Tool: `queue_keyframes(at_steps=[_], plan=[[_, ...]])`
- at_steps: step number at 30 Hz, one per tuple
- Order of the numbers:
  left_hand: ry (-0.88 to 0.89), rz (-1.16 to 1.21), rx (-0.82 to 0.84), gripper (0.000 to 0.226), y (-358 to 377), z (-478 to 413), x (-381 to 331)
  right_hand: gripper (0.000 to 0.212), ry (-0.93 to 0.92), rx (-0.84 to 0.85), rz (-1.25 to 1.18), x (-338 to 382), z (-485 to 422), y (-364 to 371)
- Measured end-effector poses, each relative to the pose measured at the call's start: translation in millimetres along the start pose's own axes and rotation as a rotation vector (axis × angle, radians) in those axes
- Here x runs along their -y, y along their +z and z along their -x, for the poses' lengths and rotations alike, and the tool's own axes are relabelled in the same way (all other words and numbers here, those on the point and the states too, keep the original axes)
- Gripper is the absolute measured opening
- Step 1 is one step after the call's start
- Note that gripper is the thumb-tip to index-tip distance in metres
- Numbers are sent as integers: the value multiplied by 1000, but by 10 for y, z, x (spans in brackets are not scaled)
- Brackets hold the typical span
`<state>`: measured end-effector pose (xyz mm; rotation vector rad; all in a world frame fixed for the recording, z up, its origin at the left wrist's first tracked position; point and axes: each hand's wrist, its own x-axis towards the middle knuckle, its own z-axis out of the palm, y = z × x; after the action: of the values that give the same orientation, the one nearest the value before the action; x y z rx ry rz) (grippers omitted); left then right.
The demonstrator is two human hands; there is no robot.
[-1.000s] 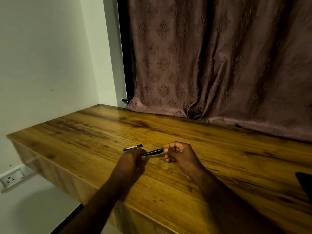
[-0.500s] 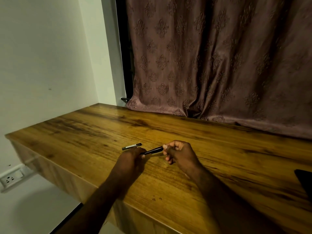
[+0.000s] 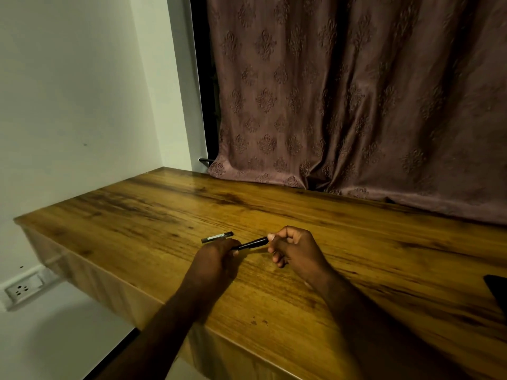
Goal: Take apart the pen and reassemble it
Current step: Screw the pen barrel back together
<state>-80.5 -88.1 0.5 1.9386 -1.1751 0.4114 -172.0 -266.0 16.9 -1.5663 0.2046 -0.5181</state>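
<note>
Little has moved over the last second: both hands keep the same grip on the pen, which stays at the same slant above the surface, and the loose piece beyond them has not shifted.

The dark pen [image 3: 252, 243] is held just above the surface, its left end lower and nearer, its right end raised and farther. The left hand [image 3: 216, 259] is curled round the left end, knuckles up, hiding that part of the barrel. The right hand [image 3: 295, 249] pinches the right end at its fingertips, the other fingers folded into the palm. A loose pen piece [image 3: 217, 237], pale grey along its middle with dark ends, lies flat on the surface just past the left hand; whether it touches the hand cannot be told.

The wooden surface [image 3: 356, 270] is streaked with dark grain. A patterned mauve curtain [image 3: 356, 105] hangs behind it, its hem resting on the far edge. A dark object [image 3: 498, 292] is cut off at the right border. A wall socket [image 3: 23, 289] sits low on the pale wall [image 3: 82, 105] to the left.
</note>
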Motion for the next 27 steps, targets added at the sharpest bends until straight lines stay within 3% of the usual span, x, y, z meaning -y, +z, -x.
queue_keyframes(at_steps=[6,12,14,18,23,25,27], plan=[[-20,6,9,26,13,-2,-5,23,-5,7,42,1,-12,29],[-69,-39,-39,21,42,-4,74,16,-31,-341,224,-125,-197,-92],[-82,-59,-40,24,52,-11,104,9,-11,-297,355,-126,-206,-76],[-71,-84,-42,25,49,-25,115,40,-11,-65,547,-125,-181,22],[-84,-104,-44,22,66,-26,139,27,-95,-69,815,-105,-254,81],[-89,-109,-44,20,70,-36,162,17,-88,-137,740,-94,-263,81],[-85,-100,-43,20,75,-37,173,10,-70,-190,519,-88,-251,11]])
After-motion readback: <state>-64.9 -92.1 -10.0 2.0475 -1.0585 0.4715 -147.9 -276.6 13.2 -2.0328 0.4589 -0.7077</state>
